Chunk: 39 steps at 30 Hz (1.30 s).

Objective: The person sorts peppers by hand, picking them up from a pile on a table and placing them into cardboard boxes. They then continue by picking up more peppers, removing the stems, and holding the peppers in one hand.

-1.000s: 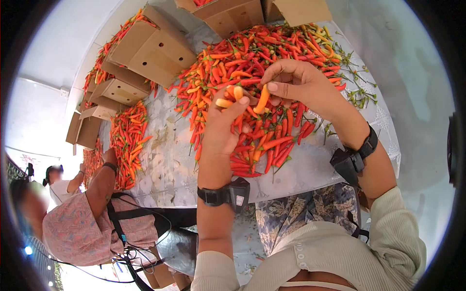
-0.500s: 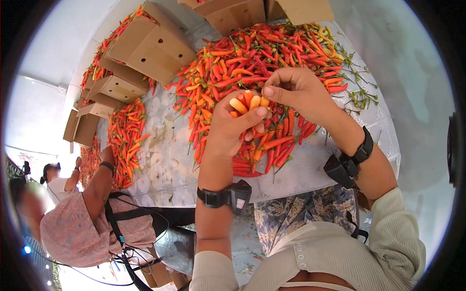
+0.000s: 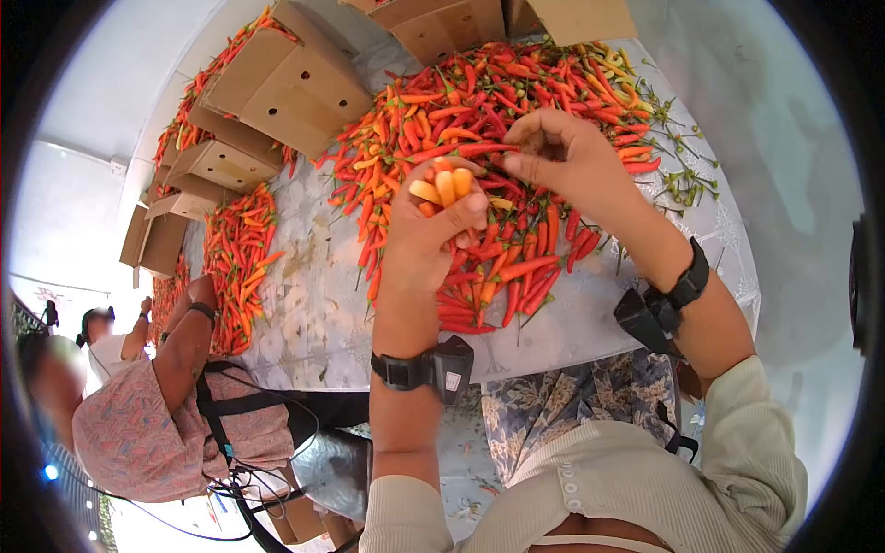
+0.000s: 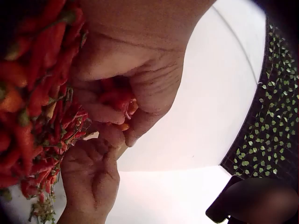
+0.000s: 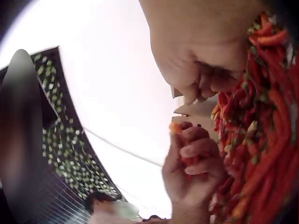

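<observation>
In the head view, the left hand (image 3: 419,235) is curled around several orange and yellow chilies (image 3: 445,189), whose rounded ends stick out above the thumb. Red chilies (image 4: 117,99) show inside its palm in the left wrist view. Just right of it, the right hand (image 3: 581,170) hangs over the chili pile (image 3: 530,267) with bent fingers, thumb and forefinger slightly apart. A red chili (image 3: 479,149) reaches to those fingertips; whether they pinch it cannot be told. The right wrist view shows the right hand (image 5: 205,70) with curled fingers, their tips partly hidden.
Cut green stems (image 3: 687,189) lie right of the pile. Cardboard boxes (image 3: 286,92) stand at the back and left, near another chili heap (image 3: 241,263). At the left, a person in a patterned pink top (image 3: 152,429) reaches toward that heap.
The right hand has moved from the left hand's chilies to the red chili above. The yellow-orange chili it pinched has left its fingers. The left hand has shifted slightly left.
</observation>
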### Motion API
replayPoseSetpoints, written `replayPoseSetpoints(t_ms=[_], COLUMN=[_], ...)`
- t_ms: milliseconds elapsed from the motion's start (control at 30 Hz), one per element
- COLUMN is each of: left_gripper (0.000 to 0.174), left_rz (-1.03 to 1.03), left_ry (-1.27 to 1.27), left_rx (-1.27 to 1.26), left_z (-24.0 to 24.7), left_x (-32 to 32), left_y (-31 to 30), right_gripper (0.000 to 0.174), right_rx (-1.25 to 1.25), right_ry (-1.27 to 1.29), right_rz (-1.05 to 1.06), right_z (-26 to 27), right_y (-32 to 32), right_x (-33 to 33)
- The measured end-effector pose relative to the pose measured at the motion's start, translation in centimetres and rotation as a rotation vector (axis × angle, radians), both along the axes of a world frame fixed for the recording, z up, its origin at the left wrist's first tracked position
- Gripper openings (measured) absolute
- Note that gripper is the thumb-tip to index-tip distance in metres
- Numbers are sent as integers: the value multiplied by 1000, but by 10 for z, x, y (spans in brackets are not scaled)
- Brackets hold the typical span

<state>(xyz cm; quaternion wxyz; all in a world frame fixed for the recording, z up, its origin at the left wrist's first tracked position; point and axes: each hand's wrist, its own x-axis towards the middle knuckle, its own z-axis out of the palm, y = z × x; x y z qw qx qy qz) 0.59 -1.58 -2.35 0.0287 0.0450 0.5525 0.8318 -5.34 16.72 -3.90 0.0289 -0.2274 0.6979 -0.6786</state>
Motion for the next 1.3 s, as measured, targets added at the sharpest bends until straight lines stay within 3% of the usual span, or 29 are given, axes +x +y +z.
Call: replayPoseSetpoints(t_ms=[33, 133, 267, 467, 567, 700, 800, 900, 1000, 1300], left_gripper=[31, 29, 26, 15, 12, 11, 12, 16, 22, 24], left_rz=[28, 93, 90, 81, 180, 226, 249, 186, -24, -49], left_ry=[-5, -26, -31, -13, -32, -7, -89, 18, -153, -116], left_rx=[28, 100, 149, 154, 124, 121, -36, -77, -90, -122], left_z=[0, -2, -3, -4, -1, -4, 3, -7, 6, 0], left_x=[-1, -2, -3, -5, -5, -7, -5, -7, 2, 1], left_y=[0, -3, -6, -7, -4, -7, 0, 9, 7, 4], right_gripper=[24, 26, 18, 15, 13, 11, 10, 15, 17, 16], right_rx=[116, 280, 625, 414, 323, 244, -115, -238, -268, -171], right_ry=[189, 129, 316, 435, 267, 249, -70, -262, -208, -145], right_rz=[-69, 263, 523, 287, 131, 105, 225, 260, 267, 145], right_z=[-2, 6, 0, -3, 1, 12, 8, 18, 9, 0], right_y=[-1, -1, -8, -9, -7, -1, -6, -5, -4, -8], right_x=[-1, 13, 29, 22, 15, 15, 11, 15, 10, 6])
